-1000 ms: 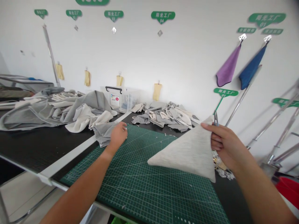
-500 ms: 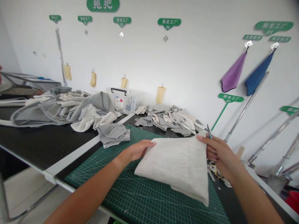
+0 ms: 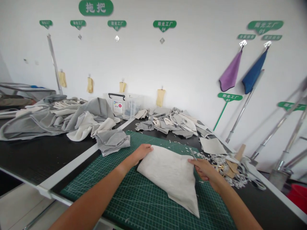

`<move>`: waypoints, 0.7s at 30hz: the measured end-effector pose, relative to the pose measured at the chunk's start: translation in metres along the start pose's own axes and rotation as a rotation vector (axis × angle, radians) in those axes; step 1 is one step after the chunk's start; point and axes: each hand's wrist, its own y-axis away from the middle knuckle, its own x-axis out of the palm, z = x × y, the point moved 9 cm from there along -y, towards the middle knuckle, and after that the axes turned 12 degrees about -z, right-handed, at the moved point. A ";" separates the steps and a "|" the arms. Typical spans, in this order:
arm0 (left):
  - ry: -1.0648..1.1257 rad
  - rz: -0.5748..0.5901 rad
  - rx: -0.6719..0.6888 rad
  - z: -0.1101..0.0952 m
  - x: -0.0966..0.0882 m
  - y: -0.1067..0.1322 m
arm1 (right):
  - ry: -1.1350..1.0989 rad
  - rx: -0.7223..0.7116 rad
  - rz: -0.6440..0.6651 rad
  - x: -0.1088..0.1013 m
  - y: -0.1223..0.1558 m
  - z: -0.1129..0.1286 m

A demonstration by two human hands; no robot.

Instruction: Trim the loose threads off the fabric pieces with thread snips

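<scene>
Item: pale cloth [image 3: 168,175], off-white, held spread at a slant over the green gridded cutting mat [image 3: 96,179]; lower corner pointing toward the wearer.

Left hand [image 3: 142,152]: grip pinching the cloth's upper left edge.

Right hand [image 3: 205,171]: grip pinching the upper right corner; a thin metal tip [image 3: 192,153] shows beside the fingers, the rest of that tool hidden.

Support: black worktop [image 3: 26,156], crossed by a white strip [image 3: 72,163] left of the mat.

Folded grey cloth [image 3: 112,141]: one stack, partly over the mat's far left corner.

Trimmings [image 3: 240,182]: pale scraps, loosely heaped beyond the right hand.

Flat pale piece [image 3: 212,146]: one, behind the trimmings.

Large fabric heap [image 3: 69,115]: grey and cream, left.

Cut-piece pile [image 3: 170,120]: grey and cream, beyond the mat.

Clear plastic box [image 3: 129,110]: black handle, label, against the wall.

On the wall: four yellow gloves, a purple cloth [image 3: 231,71], a blue cloth [image 3: 255,71], green signs.
</scene>
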 end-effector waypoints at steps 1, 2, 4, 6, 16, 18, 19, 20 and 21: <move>-0.011 -0.013 0.055 -0.013 -0.003 -0.002 | -0.017 -0.002 -0.011 -0.002 0.000 0.002; -0.014 -0.037 0.118 -0.028 -0.008 -0.003 | -0.037 -0.003 -0.028 -0.004 0.000 0.004; -0.024 -0.112 0.250 -0.066 -0.026 -0.007 | -0.078 0.006 -0.053 -0.008 -0.002 0.007; -0.100 -0.279 0.398 -0.109 -0.055 -0.008 | -0.127 0.009 -0.046 -0.009 -0.002 0.010; -0.390 -1.102 1.060 -0.312 -0.144 0.081 | -0.253 -0.072 -0.010 -0.009 0.014 0.025; -0.420 -1.112 1.103 -0.328 -0.138 0.089 | -0.254 -0.079 -0.002 -0.006 0.014 0.026; -0.430 -1.065 1.103 -0.330 -0.131 0.087 | -0.254 -0.080 0.003 -0.005 0.015 0.026; -0.443 -0.983 1.089 -0.329 -0.120 0.083 | -0.254 -0.078 0.009 -0.003 0.015 0.026; -0.460 -0.877 1.069 -0.324 -0.104 0.078 | -0.258 -0.074 0.019 -0.001 0.015 0.026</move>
